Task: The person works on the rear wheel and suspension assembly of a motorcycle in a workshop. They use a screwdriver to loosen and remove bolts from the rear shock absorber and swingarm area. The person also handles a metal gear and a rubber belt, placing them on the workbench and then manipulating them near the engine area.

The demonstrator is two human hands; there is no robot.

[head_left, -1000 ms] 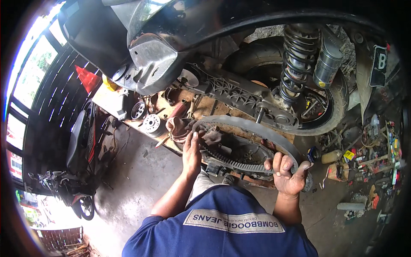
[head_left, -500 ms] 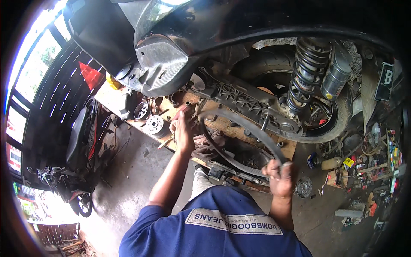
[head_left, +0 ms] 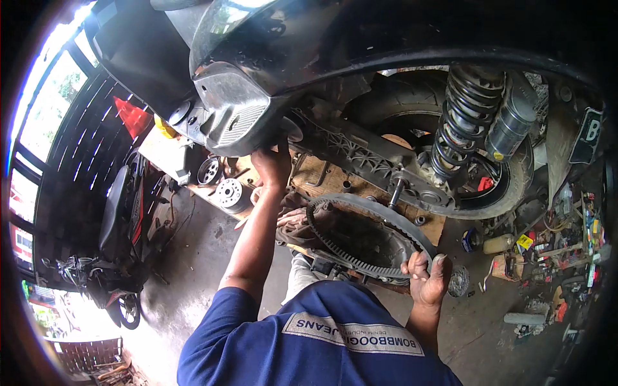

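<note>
A raised scooter (head_left: 270, 58) fills the upper frame, its rear wheel (head_left: 508, 186) and coiled shock absorber (head_left: 467, 109) at right above a wooden board (head_left: 360, 186). Below, the toothed drive belt (head_left: 360, 222) hangs in a wide loop, lower than half a second ago. The right hand (head_left: 428, 280) clasps the belt's lower edge, fingers curled over it. The left hand (head_left: 272, 166), having let go of the belt, now reaches up to the engine casing (head_left: 235, 116); its grip cannot be made out.
</note>
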